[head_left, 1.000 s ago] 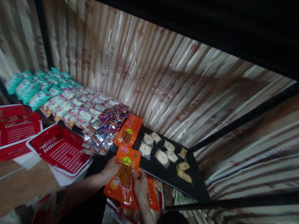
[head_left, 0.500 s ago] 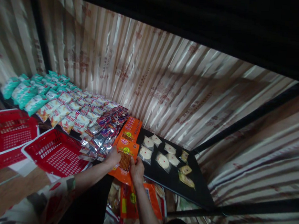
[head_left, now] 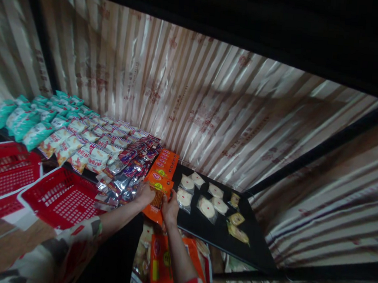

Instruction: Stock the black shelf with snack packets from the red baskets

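Note:
An orange snack packet (head_left: 157,195) lies at the front of a row of orange packets (head_left: 165,165) on a black shelf (head_left: 215,226). My left hand (head_left: 145,194) grips its left edge and my right hand (head_left: 169,208) grips its right edge, both closed on it. More orange packets (head_left: 161,261) sit below the shelf, under my right forearm.
Silver-purple packets (head_left: 128,171), white-red packets (head_left: 77,143) and teal packets (head_left: 30,116) lie in rows to the left. Clear-wrapped round cakes (head_left: 204,199) and small yellow packets (head_left: 236,223) lie to the right. Two red baskets (head_left: 60,197) sit front left. A striped curtain (head_left: 186,93) hangs behind.
Both hands have carried the orange packet up and forward from over the lower pile onto the shelf, against the row of orange packets.

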Action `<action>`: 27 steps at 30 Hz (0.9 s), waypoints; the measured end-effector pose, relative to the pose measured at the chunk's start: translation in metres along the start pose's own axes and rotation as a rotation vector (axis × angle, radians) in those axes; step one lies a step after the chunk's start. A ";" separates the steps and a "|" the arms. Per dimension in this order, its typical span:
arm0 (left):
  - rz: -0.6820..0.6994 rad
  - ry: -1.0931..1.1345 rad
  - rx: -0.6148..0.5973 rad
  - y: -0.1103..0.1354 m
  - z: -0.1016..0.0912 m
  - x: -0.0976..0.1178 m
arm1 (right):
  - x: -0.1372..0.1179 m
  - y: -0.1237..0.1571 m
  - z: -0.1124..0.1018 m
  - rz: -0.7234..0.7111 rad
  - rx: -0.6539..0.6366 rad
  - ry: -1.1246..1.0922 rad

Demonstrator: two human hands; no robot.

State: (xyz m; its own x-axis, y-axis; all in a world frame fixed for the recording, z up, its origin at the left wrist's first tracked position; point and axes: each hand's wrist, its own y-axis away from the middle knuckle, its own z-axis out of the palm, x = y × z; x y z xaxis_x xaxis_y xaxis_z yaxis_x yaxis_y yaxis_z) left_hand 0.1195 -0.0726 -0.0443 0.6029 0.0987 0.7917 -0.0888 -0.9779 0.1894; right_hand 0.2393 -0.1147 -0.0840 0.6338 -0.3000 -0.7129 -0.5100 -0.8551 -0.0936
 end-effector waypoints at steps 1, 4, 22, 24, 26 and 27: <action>0.003 -0.023 0.007 -0.002 0.000 0.000 | 0.000 -0.002 0.001 -0.002 -0.002 0.003; 0.013 -0.092 0.014 -0.006 0.001 0.000 | 0.000 -0.009 0.004 0.000 -0.022 0.011; 0.152 -0.369 0.037 -0.013 0.004 0.011 | -0.002 -0.038 0.016 -0.030 -0.043 0.081; 0.186 -0.434 0.018 -0.016 0.005 0.012 | 0.000 -0.040 0.020 -0.033 -0.033 0.081; 0.210 -0.471 -0.013 -0.020 0.005 0.012 | 0.001 -0.043 0.022 -0.045 -0.030 0.089; 0.223 -0.483 -0.029 -0.022 0.006 0.013 | 0.001 -0.044 0.022 -0.049 -0.029 0.095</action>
State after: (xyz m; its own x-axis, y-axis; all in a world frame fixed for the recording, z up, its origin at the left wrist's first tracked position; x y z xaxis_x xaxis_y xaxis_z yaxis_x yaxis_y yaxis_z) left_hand 0.1340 -0.0512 -0.0415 0.8627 -0.2139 0.4584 -0.2744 -0.9591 0.0689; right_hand 0.2491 -0.0683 -0.0958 0.7107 -0.2947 -0.6387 -0.4605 -0.8814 -0.1057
